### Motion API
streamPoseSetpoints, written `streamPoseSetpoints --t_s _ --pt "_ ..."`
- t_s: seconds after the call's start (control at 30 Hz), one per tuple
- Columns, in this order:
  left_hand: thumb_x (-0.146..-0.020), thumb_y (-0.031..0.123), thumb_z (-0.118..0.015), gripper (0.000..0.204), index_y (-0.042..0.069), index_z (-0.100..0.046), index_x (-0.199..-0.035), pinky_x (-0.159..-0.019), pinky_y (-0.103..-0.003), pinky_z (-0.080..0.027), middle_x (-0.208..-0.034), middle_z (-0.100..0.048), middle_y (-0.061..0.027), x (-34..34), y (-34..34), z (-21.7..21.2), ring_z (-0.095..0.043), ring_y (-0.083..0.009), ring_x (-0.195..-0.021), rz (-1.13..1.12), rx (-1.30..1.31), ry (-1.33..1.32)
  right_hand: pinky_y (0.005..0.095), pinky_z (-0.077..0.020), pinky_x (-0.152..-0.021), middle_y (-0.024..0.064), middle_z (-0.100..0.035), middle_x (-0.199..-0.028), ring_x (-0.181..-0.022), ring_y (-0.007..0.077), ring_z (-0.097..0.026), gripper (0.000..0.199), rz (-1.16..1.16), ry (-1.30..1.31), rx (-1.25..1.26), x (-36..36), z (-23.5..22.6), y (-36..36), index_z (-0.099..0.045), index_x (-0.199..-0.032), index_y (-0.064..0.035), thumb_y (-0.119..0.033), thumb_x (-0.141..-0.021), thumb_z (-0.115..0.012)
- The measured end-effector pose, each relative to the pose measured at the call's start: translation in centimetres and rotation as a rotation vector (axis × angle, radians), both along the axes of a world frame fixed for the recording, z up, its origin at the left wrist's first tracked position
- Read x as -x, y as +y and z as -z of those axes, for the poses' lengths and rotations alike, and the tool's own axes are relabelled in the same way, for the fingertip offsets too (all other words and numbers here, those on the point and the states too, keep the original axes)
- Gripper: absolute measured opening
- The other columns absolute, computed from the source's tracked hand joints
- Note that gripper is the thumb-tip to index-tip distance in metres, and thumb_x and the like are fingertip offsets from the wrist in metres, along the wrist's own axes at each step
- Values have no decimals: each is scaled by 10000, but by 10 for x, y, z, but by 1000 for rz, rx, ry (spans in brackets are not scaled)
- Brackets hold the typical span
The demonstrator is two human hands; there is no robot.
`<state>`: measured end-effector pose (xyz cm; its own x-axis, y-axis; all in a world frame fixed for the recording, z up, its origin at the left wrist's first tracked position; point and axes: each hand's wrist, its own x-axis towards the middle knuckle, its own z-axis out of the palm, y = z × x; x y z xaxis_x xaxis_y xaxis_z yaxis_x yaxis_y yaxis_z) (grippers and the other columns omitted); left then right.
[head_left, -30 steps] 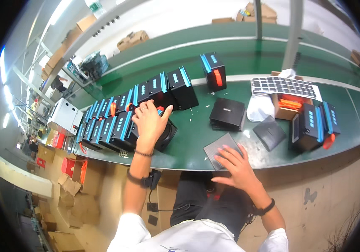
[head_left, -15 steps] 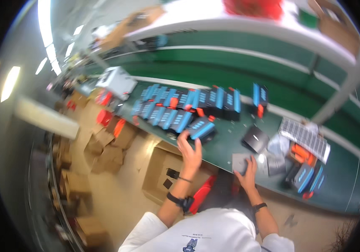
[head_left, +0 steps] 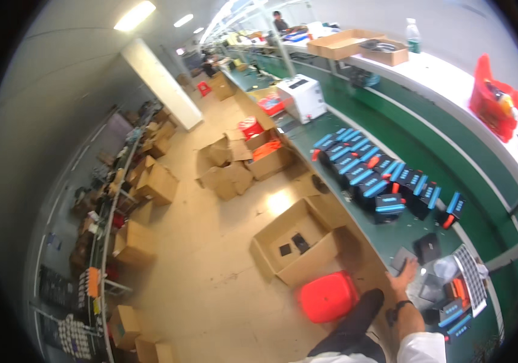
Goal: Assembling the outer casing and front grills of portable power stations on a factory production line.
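My right hand [head_left: 402, 279] reaches over the bench's near edge, a black band on the wrist. Its fingers are stretched out against a flat grey square piece [head_left: 402, 259] and do not wrap round it. A black square piece [head_left: 427, 247] lies just beyond, and another grey piece [head_left: 432, 288] is to the right of the hand. My left hand is out of the picture. Farther along the bench, black-and-blue boxes [head_left: 363, 164] with orange parts stand in rows; one box [head_left: 390, 204] sits at their near end.
A red stool [head_left: 329, 296] and an open carton [head_left: 295, 274] with two dark pieces inside stand on the floor beside my legs. A white machine [head_left: 302, 100] is farther down the green bench [head_left: 355, 209]. Nearby lie a gridded tray [head_left: 470, 275] and orange parts [head_left: 460, 293].
The view has swung left, down the aisle. My left hand, earlier by the nearest black-and-blue box, has gone out of sight. My right hand stays at the grey piece.
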<state>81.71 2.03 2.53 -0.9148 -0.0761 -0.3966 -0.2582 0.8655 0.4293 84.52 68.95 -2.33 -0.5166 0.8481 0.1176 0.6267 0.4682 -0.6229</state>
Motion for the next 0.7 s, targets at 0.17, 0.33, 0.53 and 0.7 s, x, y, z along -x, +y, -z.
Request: streamPoseSetpoints --t_s 0.17,0.33,0.53,0.7 --pt "-955 162 -599 351 5 -610 -1269 -821 -403 -575 -1069 -712 -143 -24 -61 -34 -692 -290 -917 -285 -60 -22 531 -161 -1250 226 -177 -1679 -1539 461 -147 1080 -1 132 20 20 -38 -17 -354 -1543 -54 -221 -612 -875" --pt "-985 196 -595 375 14 -591 -1314 -835 -389 -576 -1078 -710 -129 10 -53 -51 -694 -266 -946 -427 -252 -74 496 -219 -1237 265 -251 -1641 -1516 426 -254 818 -21 272 -48 -53 -51 -93 -377 -1496 40 -83 -775 -743" --pt "-1022 236 -590 405 24 -568 -1367 -853 -372 -576 -1090 -707 -112 82 -72 -47 -695 -238 -981 -580 -557 -161 444 -492 -1034 215 -565 -1374 -1254 344 -575 666 171 165 483 -158 -4 -196 -484 -1439 -77 -115 -827 -746" --pt "-1069 258 -533 318 27 -542 -1288 -844 -380 -579 -1115 -675 -126 139 -214 -70 -675 -204 -957 -349 -931 266 344 -545 -597 70 -671 -831 -724 211 -647 206 -51 -182 984 -121 -17 -283 -665 -1084 -76 -245 -971 -700"
